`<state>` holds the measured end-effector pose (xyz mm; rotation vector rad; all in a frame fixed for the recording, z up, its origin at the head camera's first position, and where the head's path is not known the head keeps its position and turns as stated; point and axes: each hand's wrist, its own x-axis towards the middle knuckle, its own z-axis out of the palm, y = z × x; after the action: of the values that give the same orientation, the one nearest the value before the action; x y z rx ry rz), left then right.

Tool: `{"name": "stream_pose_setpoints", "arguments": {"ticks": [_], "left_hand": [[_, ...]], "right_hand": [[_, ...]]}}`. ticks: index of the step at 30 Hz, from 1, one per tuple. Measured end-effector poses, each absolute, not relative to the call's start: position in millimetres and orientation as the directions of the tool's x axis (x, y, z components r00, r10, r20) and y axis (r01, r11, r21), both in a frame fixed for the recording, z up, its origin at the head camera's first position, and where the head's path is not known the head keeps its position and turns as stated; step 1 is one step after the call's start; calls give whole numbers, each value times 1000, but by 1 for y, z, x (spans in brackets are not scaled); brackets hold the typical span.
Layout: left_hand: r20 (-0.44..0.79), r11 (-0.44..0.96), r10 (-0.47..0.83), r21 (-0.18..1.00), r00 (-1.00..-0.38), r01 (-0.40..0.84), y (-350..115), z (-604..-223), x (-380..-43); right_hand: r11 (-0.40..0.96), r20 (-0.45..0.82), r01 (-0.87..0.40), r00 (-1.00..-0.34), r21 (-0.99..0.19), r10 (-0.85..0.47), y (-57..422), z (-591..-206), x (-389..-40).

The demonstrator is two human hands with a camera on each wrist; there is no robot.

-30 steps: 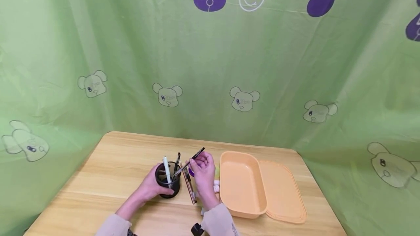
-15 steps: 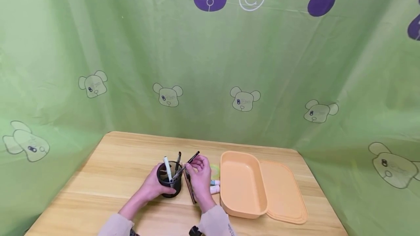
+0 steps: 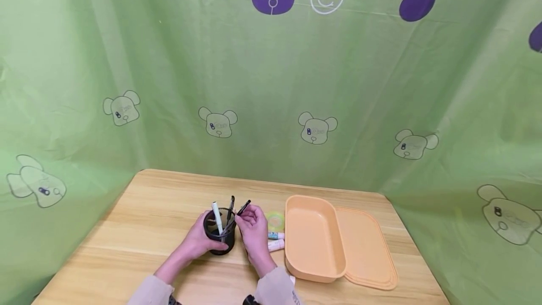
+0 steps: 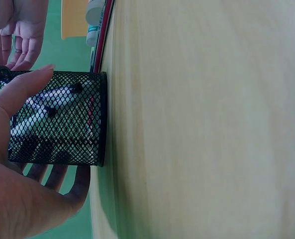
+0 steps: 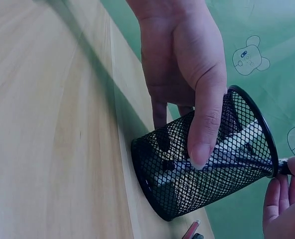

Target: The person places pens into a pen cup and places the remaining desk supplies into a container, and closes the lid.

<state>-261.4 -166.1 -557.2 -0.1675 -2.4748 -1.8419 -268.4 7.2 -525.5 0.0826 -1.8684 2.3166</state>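
My left hand [image 3: 198,239] grips a black mesh pen cup [image 4: 57,119] from its left side, thumb across the near wall and fingers behind. A white marker [image 3: 217,217] and a black pen [image 3: 231,207] lean inside it, caps above the rim. At the cup's right rim, my right hand [image 3: 253,233] pinches another black-topped pen [image 3: 243,207] near its upper end. This pen's lower part slants down into the cup, seen through the mesh in the right wrist view. Beside the base lies a red pencil [image 4: 105,37], mostly hidden by my right hand in the head view.
Right of my right hand lie a yellow-green tape roll [image 3: 275,220] and two white-capped tubes, one pink [image 3: 276,245] and one blue-labelled [image 3: 275,235]. An orange box [image 3: 315,239] and its flat lid [image 3: 369,248] rest farther right. A green curtain [image 3: 271,79] hangs behind the table.
My right hand has moved left and slightly down toward the cup, and the pinched pen has gone deeper into it. The tape roll and tubes have come into fuller view.
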Motion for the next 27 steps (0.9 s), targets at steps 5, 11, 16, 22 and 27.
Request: {"name": "stream_pose_setpoints", "arguments": {"ticks": [5,11,16,22,27], "left_hand": [[102,284,55,952,-993,114,-166,-557,-261],[87,273,50,957,-995,97,-164,-556,-261],[88,264,48,960,-995,98,-164,-557,-262],[98,260,47,960,-994,107,-165,-557,-262],[126,276,56,951,-990,137,-166,-558,-262]], "right_hand": [[-170,127,-137,-990,-976,66,8,-525,-267],[-89,79,-81,-996,-993,29,9,-527,-266],[-73,71,-71,-997,-995,6,10,-528,-266],[-99,75,-74,-997,-992,-3,11,-528,-265],[-129,74,-73,-997,-989,-1,13,-525,-265]]}}
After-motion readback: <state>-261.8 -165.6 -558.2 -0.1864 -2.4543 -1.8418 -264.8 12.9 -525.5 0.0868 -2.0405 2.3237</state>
